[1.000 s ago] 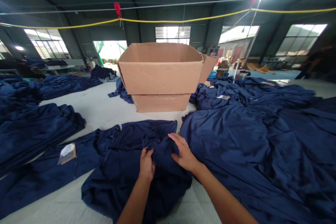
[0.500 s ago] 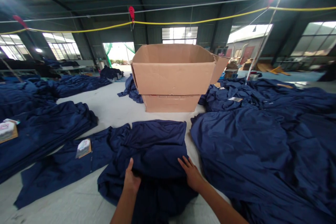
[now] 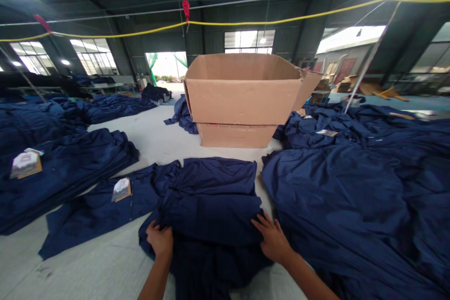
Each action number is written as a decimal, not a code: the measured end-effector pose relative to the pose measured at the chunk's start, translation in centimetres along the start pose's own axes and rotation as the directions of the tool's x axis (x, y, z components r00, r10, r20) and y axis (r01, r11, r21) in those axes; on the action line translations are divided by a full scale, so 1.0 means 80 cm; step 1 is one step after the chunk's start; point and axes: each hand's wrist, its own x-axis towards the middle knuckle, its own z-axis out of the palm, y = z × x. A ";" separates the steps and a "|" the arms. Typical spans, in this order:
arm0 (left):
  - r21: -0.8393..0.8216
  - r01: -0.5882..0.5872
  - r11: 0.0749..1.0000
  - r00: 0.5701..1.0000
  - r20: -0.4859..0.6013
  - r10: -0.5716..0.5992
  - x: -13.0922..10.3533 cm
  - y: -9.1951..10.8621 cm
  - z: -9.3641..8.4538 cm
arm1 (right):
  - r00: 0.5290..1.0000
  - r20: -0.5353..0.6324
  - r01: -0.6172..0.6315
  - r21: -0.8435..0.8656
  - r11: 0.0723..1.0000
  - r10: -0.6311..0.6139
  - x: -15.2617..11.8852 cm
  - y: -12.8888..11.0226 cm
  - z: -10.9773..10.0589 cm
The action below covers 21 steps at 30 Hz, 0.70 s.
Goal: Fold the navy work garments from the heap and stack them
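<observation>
A navy garment (image 3: 214,218) lies partly folded on the pale surface in front of me, its lower part bunched toward me. My left hand (image 3: 161,242) is at its left side, fingers curled into the cloth. On the right edge, my right hand (image 3: 274,239) rests with its fingers spread over the fabric. Left of this garment lies another flat navy garment (image 3: 98,211) with a hang tag (image 3: 121,189) on it. A large heap of navy cloth (image 3: 337,192) spreads close by my right hand.
Beyond the garment stands a tall open cardboard box (image 3: 242,103), one flap sticking out to the right. A stack of navy garments (image 3: 80,164) with a paper tag (image 3: 26,163) lies at the left. A yellow cable (image 3: 246,23) runs overhead.
My left hand has shifted left along the garment, its fingers now curled. The right hand has moved slightly right and down with the edge, and the cloth between them looks flatter. The view has turned slightly left.
</observation>
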 end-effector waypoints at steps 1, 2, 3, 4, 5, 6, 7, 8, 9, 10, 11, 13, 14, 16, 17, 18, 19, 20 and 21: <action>0.133 -0.107 0.985 0.994 0.015 0.106 -0.004 0.001 -0.004 | 0.999 -0.008 0.039 -0.005 0.999 -0.039 0.000 -0.008 0.001; 0.243 -0.232 0.942 0.972 0.090 0.217 -0.009 0.001 -0.005 | 0.996 -0.022 0.086 -0.005 0.996 -0.086 0.000 -0.015 0.004; 0.340 -0.380 0.860 0.922 0.218 0.321 -0.014 0.001 -0.006 | 0.991 -0.040 0.130 -0.006 0.992 -0.130 0.000 -0.022 0.008; 0.427 -0.526 0.735 0.843 0.377 0.384 -0.019 -0.002 -0.006 | 0.985 -0.060 0.162 -0.012 0.987 -0.162 0.001 -0.027 0.013; 0.484 -0.628 0.609 0.766 0.524 0.373 -0.023 -0.006 -0.006 | 0.982 -0.082 0.171 -0.021 0.985 -0.172 0.002 -0.029 0.021; 0.520 -0.678 0.519 0.716 0.626 0.309 -0.025 -0.011 -0.006 | 0.982 -0.100 0.160 -0.032 0.987 -0.163 0.003 -0.029 0.030; 0.553 -0.695 0.459 0.694 0.684 0.225 -0.027 -0.018 -0.006 | 0.984 -0.114 0.136 -0.044 0.990 -0.140 0.005 -0.027 0.040; 0.587 -0.692 0.421 0.691 0.707 0.149 -0.027 -0.024 -0.007 | 0.986 -0.125 0.108 -0.057 0.993 -0.114 0.007 -0.023 0.049; 0.616 -0.679 0.400 0.698 0.710 0.092 -0.026 -0.029 -0.008 | 0.987 -0.134 0.085 -0.071 0.994 -0.094 0.010 -0.018 0.057; 0.632 -0.668 0.392 0.703 0.709 0.056 -0.026 -0.032 -0.008 | 0.987 -0.143 0.067 -0.085 0.994 -0.079 0.013 -0.013 0.062; 0.635 -0.666 0.392 0.701 0.712 0.037 -0.027 -0.033 -0.009 | 0.986 -0.155 0.050 -0.100 0.994 -0.065 0.016 -0.010 0.065; 0.626 -0.673 0.395 0.689 0.725 0.024 -0.032 -0.030 -0.011 | 0.982 -0.186 -0.014 -0.134 0.991 -0.011 0.022 -0.007 0.063; 0.617 -0.681 0.395 0.681 0.731 0.032 -0.036 -0.027 -0.012 | 0.979 -0.201 -0.060 -0.152 0.987 0.029 0.024 -0.010 0.059; 0.587 -0.713 0.384 0.662 0.744 0.091 -0.047 -0.024 -0.018 | 0.970 -0.234 -0.113 -0.177 0.978 0.070 0.024 -0.019 0.052; 0.571 -0.730 0.377 0.650 0.750 0.122 -0.054 -0.026 -0.023 | 0.968 -0.249 -0.088 -0.182 0.979 0.041 0.022 -0.026 0.051; 0.559 -0.739 0.376 0.640 0.756 0.136 -0.059 -0.030 -0.028 | 0.966 -0.259 -0.024 -0.180 0.983 -0.024 0.017 -0.032 0.053; 0.552 -0.742 0.381 0.634 0.762 0.130 -0.065 -0.035 -0.033 | 0.959 -0.260 0.066 -0.170 0.983 -0.109 0.012 -0.037 0.059; 0.551 -0.738 0.390 0.632 0.767 0.112 -0.069 -0.042 -0.038 | 0.947 -0.256 0.157 -0.153 0.976 -0.193 0.005 -0.041 0.068; 0.556 -0.729 0.399 0.635 0.767 0.093 -0.073 -0.050 -0.041 | 0.934 -0.247 0.233 -0.133 0.963 -0.260 -0.001 -0.043 0.079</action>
